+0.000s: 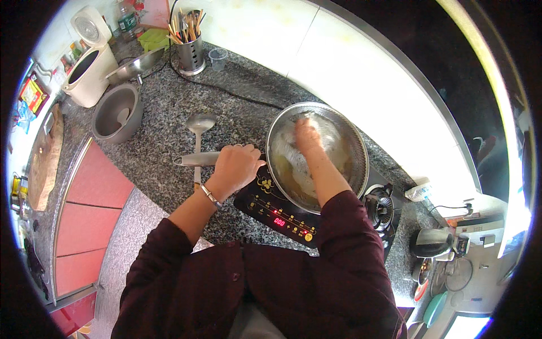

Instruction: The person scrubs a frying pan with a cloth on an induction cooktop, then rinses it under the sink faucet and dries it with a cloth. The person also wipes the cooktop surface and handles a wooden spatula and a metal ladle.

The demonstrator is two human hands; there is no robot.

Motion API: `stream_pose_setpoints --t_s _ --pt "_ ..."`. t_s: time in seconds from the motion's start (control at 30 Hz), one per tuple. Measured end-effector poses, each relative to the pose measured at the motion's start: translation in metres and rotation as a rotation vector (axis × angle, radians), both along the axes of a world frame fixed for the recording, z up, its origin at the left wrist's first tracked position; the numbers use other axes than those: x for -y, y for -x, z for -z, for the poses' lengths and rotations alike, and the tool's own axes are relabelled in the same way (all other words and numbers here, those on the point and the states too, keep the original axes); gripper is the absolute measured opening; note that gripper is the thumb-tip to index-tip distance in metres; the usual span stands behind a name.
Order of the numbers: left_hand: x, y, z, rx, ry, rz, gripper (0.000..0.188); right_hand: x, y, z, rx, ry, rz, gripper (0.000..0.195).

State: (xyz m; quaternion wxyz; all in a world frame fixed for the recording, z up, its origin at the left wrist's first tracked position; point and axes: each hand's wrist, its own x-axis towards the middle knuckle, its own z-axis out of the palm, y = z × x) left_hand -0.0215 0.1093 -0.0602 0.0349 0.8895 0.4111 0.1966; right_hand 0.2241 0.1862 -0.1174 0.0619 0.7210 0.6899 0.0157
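Observation:
My left hand [237, 167], with a bracelet at the wrist, is wrapped around the handle [197, 159] of a metal wok near its rim. The wok [345, 161] sits on a black induction cooker [263, 207] with lit red digits. Inside the wok, my right hand [308, 136] is down at the far part of the bowl, where water or a wet sheen shows. Motion blurs its fingers, so whether they hold anything is hidden. A metal ladle [201, 123] lies on the counter to the left, its shaft passing beneath the wok handle.
A grey inner pot [137, 114] with a rice paddle, a white rice cooker [91, 76] with raised lid, and a utensil holder [191, 55] stand at the back left. A black cord [228, 94] runs behind the wok. Right of the wok is a gas burner [379, 207].

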Motion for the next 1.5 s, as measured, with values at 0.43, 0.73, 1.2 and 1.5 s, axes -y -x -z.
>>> stream_pose_setpoints --t_s 0.43,0.73,1.2,1.5 --pt "0.002 -0.001 0.001 0.014 -0.022 -0.03 0.025 0.054 -0.083 -0.007 -0.019 0.231 0.366 0.023" --pt "0.001 -0.002 0.004 0.037 -0.031 -0.031 0.024 0.107 -0.055 0.0 0.289 0.681 -0.43 0.019" --pt "0.004 0.0 0.004 0.037 -0.008 -0.027 0.023 0.047 0.034 -0.002 -0.311 0.121 0.033 0.022" --pt "0.005 -0.002 0.004 0.037 -0.013 -0.029 0.024 0.036 -0.036 -0.005 -0.26 0.089 0.294 0.026"
